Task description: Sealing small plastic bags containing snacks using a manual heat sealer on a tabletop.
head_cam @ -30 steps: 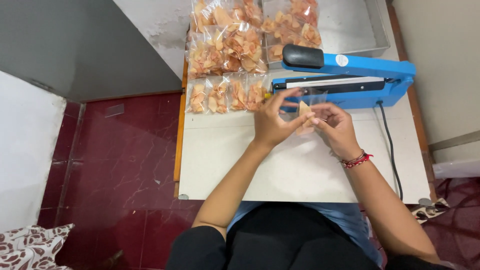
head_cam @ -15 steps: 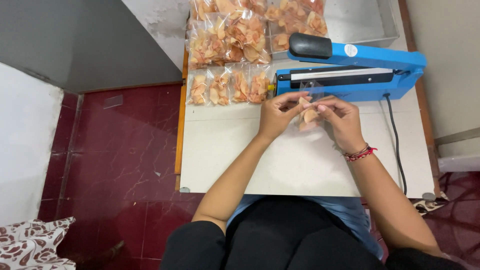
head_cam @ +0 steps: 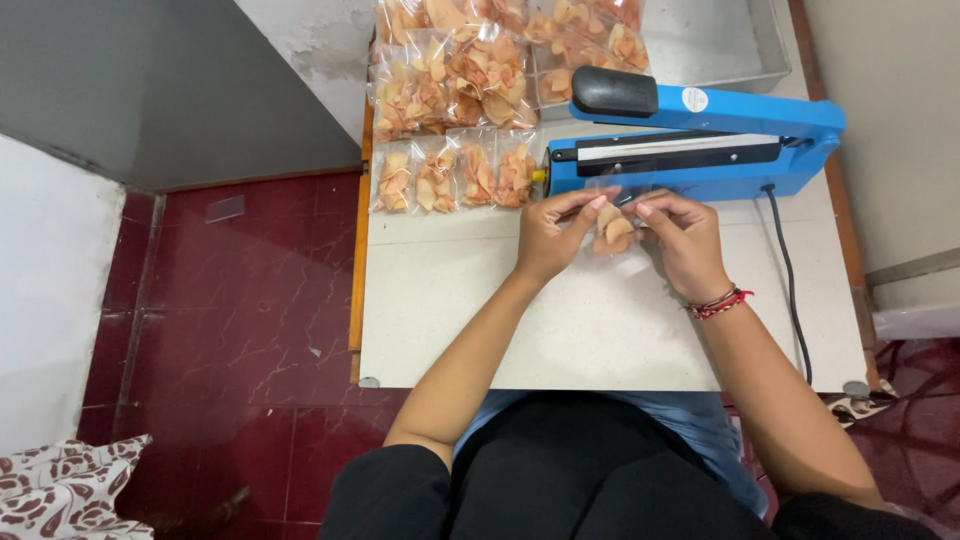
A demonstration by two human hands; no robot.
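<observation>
Bag: small clear snack bag (head_cam: 613, 228) holding pale chips, pinched between both hands just in front of the sealer, at the table's centre toward 12 o'clock.
Row of packs: four small sealed chip packs (head_cam: 455, 174) lie side by side at 10 o'clock from the hands, touching the sealer's left end.
Pile: larger heap of filled bags (head_cam: 480, 60) at 11 o'clock, at the far edge of the table.
Left hand: left hand (head_cam: 548, 235) closed in a pinch on the bag's left top corner, fingers curled, thumb and forefinger together.
Right hand: right hand (head_cam: 685, 238) likewise pinched on the bag's right top corner; a red thread bracelet (head_cam: 718, 302) sits at the wrist.
Sealer: blue impulse heat sealer (head_cam: 700, 150), arm raised, black knob at its left end, cord (head_cam: 785, 270) trailing toward 4 o'clock.
Tray: metal tray (head_cam: 735, 40) at 1 o'clock, behind the sealer.
Table: pale speckled table (head_cam: 500, 320).
Change: compared with a second ago, both hands grip the bag much as before and sit about as near the sealer's bar; the bag's mouth looks pulled flatter, which I judge as readying it for sealing.
</observation>
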